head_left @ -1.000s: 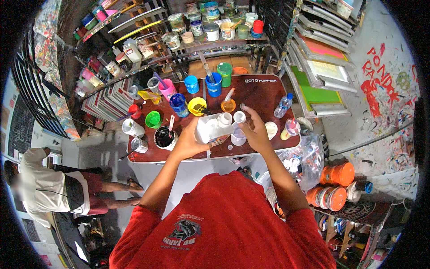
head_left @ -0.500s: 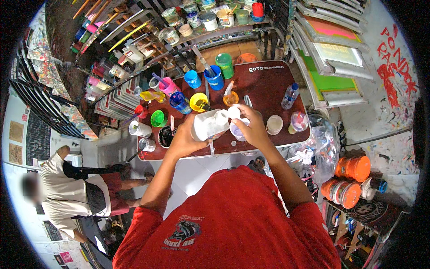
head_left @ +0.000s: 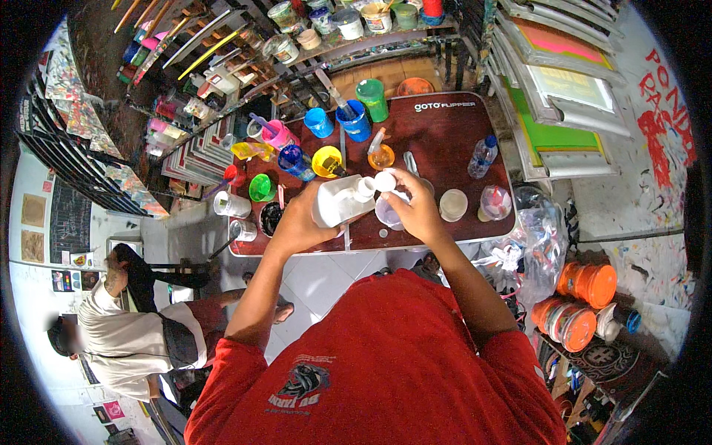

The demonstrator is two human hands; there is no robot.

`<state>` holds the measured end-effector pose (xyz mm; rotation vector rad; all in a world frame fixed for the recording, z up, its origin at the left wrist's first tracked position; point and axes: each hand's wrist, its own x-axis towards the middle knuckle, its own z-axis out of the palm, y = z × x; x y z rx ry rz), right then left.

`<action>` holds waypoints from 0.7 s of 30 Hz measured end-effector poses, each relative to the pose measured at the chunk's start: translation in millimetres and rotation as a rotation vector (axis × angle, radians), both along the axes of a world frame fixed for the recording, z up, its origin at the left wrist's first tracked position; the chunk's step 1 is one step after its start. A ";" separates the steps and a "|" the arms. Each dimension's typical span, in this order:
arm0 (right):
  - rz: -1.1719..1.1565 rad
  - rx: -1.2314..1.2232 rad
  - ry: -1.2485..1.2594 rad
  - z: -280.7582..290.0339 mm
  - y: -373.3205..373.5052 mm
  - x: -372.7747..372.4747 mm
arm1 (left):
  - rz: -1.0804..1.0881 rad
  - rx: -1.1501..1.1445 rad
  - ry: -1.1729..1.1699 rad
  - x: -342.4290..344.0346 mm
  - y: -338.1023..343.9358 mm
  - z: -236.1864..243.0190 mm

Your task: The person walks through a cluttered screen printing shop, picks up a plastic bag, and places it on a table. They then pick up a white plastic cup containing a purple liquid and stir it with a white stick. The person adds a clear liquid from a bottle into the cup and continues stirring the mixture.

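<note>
My left hand (head_left: 297, 225) grips a white plastic bottle (head_left: 337, 200), tilted on its side with the neck pointing right. My right hand (head_left: 414, 206) holds a small clear cup (head_left: 389, 211) just under the bottle's mouth, with a white cap (head_left: 385, 180) at its fingertips. Both hands hover over the near edge of a dark brown table (head_left: 445, 137) crowded with coloured paint cups.
On the table stand blue (head_left: 353, 119), green (head_left: 371, 98), yellow (head_left: 326, 160) and pink (head_left: 279, 135) cups, a water bottle (head_left: 482, 154) and a white lid (head_left: 453, 204). Orange tubs (head_left: 586, 285) sit at the right. A seated person (head_left: 126, 326) is at the lower left. Shelves of jars (head_left: 348, 18) line the back.
The bottle has tipped further toward the cup, and my right hand has brought the cup and cap closer to its mouth. The view has shifted slightly.
</note>
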<state>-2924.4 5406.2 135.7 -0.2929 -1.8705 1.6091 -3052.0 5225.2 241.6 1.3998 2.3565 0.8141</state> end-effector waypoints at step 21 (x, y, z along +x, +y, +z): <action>0.019 -0.030 -0.006 -14.0 3.3 -1.4 | -0.011 -0.097 0.006 -1.7 12.1 14.4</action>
